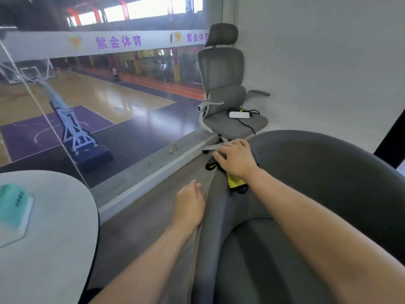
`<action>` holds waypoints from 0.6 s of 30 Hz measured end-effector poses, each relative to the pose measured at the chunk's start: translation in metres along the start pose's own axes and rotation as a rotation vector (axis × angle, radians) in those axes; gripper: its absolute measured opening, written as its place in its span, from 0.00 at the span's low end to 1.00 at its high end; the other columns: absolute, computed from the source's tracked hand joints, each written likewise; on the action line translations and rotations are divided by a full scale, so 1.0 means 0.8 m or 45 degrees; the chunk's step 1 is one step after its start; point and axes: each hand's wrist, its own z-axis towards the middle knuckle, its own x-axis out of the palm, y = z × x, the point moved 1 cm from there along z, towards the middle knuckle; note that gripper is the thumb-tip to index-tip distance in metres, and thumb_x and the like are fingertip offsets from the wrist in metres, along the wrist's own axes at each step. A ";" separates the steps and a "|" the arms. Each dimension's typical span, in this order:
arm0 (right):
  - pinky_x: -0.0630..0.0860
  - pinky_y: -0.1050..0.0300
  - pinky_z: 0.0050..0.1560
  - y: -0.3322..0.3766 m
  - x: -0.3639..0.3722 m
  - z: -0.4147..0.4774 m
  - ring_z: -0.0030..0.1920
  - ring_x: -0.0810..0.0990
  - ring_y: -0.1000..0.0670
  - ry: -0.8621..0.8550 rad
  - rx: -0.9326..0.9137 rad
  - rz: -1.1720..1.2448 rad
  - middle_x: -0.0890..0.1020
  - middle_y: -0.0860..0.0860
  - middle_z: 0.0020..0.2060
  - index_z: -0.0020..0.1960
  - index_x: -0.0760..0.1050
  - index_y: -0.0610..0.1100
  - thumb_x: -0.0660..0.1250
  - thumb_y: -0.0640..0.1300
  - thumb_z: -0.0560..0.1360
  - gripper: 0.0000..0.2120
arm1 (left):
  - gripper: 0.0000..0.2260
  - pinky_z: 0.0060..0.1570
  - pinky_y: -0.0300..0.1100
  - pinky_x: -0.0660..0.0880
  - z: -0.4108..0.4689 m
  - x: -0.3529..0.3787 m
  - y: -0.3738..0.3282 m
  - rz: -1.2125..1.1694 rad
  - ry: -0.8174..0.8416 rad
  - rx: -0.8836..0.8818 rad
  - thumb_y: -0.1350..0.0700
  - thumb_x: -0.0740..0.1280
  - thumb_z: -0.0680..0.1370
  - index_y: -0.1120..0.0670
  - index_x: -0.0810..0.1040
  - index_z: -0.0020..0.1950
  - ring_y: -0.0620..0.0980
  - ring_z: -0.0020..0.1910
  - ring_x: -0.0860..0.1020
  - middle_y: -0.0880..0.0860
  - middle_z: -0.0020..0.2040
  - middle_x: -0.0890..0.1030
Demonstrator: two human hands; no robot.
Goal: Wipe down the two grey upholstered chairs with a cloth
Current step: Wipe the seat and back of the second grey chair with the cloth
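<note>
Cloth point(234, 183), yellow and black, lies on the near grey armchair point(328, 172) rim, beneath the right grip point(237, 157), whose flattened fingers press it. Left grip point(189, 207) rests flat, fingers straight, against the armchair's outer side. Second grey chair point(221, 69) stands beyond the armchair.

White table point(61, 249) with a blurred teal box point(13, 205), perhaps tissues; hoop stand point(74, 132) beyond the glass point(135, 115).

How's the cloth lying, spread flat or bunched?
Bunched: cloth crumpled under the right hand on the armchair rim, yellow and black folds poking out.
</note>
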 end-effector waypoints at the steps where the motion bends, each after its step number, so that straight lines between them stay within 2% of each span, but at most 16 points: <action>1: 0.62 0.49 0.66 0.019 0.006 -0.012 0.55 0.77 0.48 -0.012 -0.049 0.041 0.83 0.55 0.46 0.44 0.82 0.52 0.57 0.58 0.79 0.18 | 0.18 0.64 0.44 0.70 -0.014 -0.007 0.008 -0.043 -0.088 -0.081 0.51 0.53 0.87 0.56 0.76 0.69 0.54 0.65 0.76 0.55 0.66 0.79; 3: 0.62 0.49 0.67 0.052 0.014 -0.041 0.52 0.78 0.48 -0.078 -0.147 0.144 0.83 0.55 0.42 0.42 0.83 0.51 0.60 0.56 0.78 0.16 | 0.20 0.65 0.40 0.66 -0.043 -0.022 0.022 -0.065 -0.210 -0.166 0.50 0.52 0.87 0.54 0.72 0.74 0.51 0.69 0.73 0.52 0.71 0.76; 5: 0.60 0.46 0.71 0.077 0.017 -0.073 0.52 0.77 0.49 -0.080 -0.204 0.223 0.82 0.55 0.41 0.43 0.83 0.51 0.61 0.56 0.77 0.15 | 0.20 0.61 0.38 0.64 -0.072 -0.029 0.038 -0.054 -0.233 -0.181 0.49 0.52 0.87 0.53 0.71 0.75 0.50 0.70 0.73 0.51 0.71 0.75; 8: 0.45 0.39 0.76 0.111 0.018 -0.126 0.58 0.73 0.51 0.044 -0.240 0.247 0.80 0.57 0.44 0.46 0.82 0.51 0.58 0.57 0.78 0.16 | 0.19 0.62 0.40 0.66 -0.114 -0.035 0.052 -0.046 -0.262 -0.198 0.49 0.52 0.87 0.52 0.71 0.74 0.50 0.69 0.73 0.50 0.71 0.75; 10: 0.40 0.36 0.75 0.132 0.014 -0.162 0.60 0.72 0.53 0.096 -0.261 0.268 0.79 0.58 0.45 0.46 0.82 0.52 0.59 0.57 0.78 0.14 | 0.19 0.62 0.42 0.68 -0.140 -0.038 0.055 -0.053 -0.268 -0.199 0.49 0.52 0.87 0.52 0.71 0.74 0.50 0.69 0.73 0.50 0.71 0.75; 14: 0.42 0.34 0.74 0.167 0.009 -0.238 0.60 0.73 0.54 0.071 -0.284 0.330 0.78 0.59 0.45 0.46 0.81 0.53 0.63 0.55 0.77 0.10 | 0.19 0.62 0.43 0.70 -0.183 -0.046 0.062 -0.089 -0.236 -0.196 0.49 0.52 0.87 0.51 0.71 0.74 0.49 0.67 0.74 0.49 0.70 0.76; 18: 0.49 0.34 0.74 0.197 0.014 -0.308 0.60 0.74 0.53 0.019 -0.371 0.328 0.78 0.58 0.45 0.47 0.82 0.53 0.64 0.54 0.76 0.09 | 0.19 0.58 0.41 0.71 -0.222 -0.050 0.075 -0.078 -0.226 -0.199 0.48 0.51 0.87 0.51 0.71 0.74 0.49 0.67 0.75 0.48 0.70 0.76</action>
